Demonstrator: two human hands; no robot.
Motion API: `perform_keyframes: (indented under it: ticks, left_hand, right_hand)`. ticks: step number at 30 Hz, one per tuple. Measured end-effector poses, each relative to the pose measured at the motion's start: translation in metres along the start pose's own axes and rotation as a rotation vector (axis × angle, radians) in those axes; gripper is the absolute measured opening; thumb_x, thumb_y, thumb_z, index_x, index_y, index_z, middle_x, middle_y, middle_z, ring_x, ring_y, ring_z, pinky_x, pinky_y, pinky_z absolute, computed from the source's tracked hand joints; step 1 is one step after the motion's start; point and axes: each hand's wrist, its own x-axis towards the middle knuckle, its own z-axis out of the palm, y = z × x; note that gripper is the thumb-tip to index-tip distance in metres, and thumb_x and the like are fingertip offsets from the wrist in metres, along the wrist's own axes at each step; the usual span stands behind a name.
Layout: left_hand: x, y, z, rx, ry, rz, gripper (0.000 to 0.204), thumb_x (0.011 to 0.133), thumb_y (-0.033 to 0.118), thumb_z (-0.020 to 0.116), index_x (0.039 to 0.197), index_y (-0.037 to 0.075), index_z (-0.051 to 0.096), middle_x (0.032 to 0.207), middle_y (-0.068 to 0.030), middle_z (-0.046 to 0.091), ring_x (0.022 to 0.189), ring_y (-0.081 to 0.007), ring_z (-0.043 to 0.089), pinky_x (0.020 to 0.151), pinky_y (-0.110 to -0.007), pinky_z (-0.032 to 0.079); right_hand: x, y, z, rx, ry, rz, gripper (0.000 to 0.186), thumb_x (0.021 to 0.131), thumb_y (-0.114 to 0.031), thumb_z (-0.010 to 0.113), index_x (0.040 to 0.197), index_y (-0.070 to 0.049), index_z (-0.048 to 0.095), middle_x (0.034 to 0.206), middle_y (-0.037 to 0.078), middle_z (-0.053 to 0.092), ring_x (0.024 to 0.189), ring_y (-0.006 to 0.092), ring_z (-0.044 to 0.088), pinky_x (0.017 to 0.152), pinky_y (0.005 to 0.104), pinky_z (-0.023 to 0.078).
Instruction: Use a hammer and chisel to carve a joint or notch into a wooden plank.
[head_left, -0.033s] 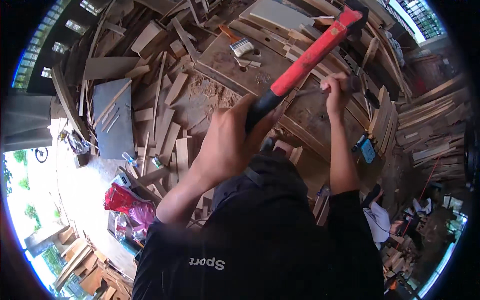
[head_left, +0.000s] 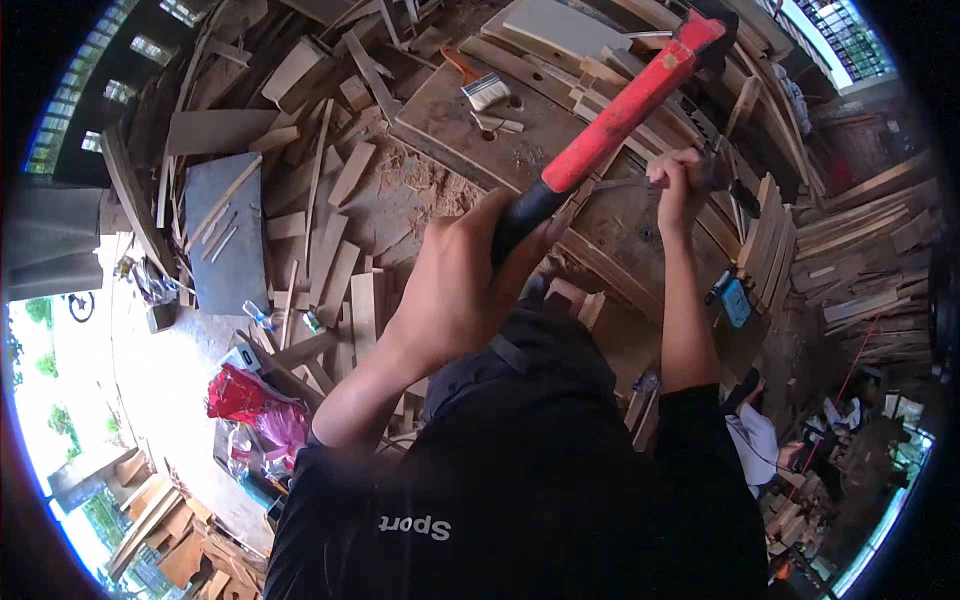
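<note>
Packaging observed: one red plastic bag (head_left: 238,393) on the pale floor at lower left, crumpled, with a pink bag (head_left: 285,428) just beside it on its right. A small blue rectangular device (head_left: 737,301) lies among the wood offcuts at right; whether it carries a screen cannot be told. White lettering (head_left: 414,525) marks the person's dark shirt.

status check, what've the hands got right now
Left hand gripping raised red-handled hammer. Right hand pinching something small against the wooden workpiece, too small to tell. Nothing between hammer and workpiece.
</note>
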Motion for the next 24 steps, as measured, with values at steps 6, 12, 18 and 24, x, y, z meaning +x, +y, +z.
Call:
perform_keyframes:
  ticks: [6, 12, 18, 24]
  left_hand:
    - [0.003, -0.032, 0.002, -0.055, 0.065, -0.002, 0.025, 0.095, 0.021, 0.065, 0.091, -0.002, 0.059, 0.058, -0.0182, 0.051, 0.049, -0.0246, 0.051, 0.052, -0.037, 0.042]
    - [0.004, -0.058, 0.006, -0.131, 0.107, -0.105, 0.030, 0.096, 0.026, 0.066, 0.089, -0.002, 0.060, 0.054, -0.0120, 0.045, 0.050, -0.0153, 0.039, 0.050, -0.035, 0.039]
    - [0.010, -0.067, 0.008, -0.154, 0.092, -0.192, 0.033, 0.097, 0.030, 0.065, 0.091, -0.002, 0.060, 0.054, -0.0077, 0.042, 0.053, -0.0112, 0.037, 0.049, -0.032, 0.037]
    - [0.019, -0.068, 0.017, -0.261, 0.103, -0.204, 0.034, 0.098, 0.031, 0.064, 0.091, -0.003, 0.060, 0.056, -0.0062, 0.043, 0.054, -0.0094, 0.037, 0.049, -0.030, 0.036]
  right_hand:
    - [-0.012, 0.008, -0.040, 0.158, 0.078, 0.080, 0.008, 0.088, -0.001, 0.053, 0.083, -0.005, 0.047, 0.075, 0.006, 0.054, 0.069, 0.0176, 0.052, 0.075, 0.0350, 0.050]
    - [-0.023, 0.007, -0.063, 0.214, 0.202, 0.227, 0.005, 0.089, -0.009, 0.052, 0.089, -0.008, 0.047, 0.081, 0.007, 0.049, 0.080, 0.0213, 0.048, 0.089, 0.0409, 0.043]
    - [-0.021, 0.003, -0.078, 0.236, 0.160, 0.238, 0.004, 0.089, -0.009, 0.052, 0.089, -0.008, 0.047, 0.083, 0.007, 0.049, 0.081, 0.0214, 0.049, 0.093, 0.0422, 0.042]
    - [-0.011, 0.001, -0.059, 0.190, 0.088, 0.235, 0.009, 0.093, -0.008, 0.050, 0.089, -0.007, 0.043, 0.083, 0.008, 0.050, 0.078, 0.0189, 0.049, 0.089, 0.0407, 0.047]
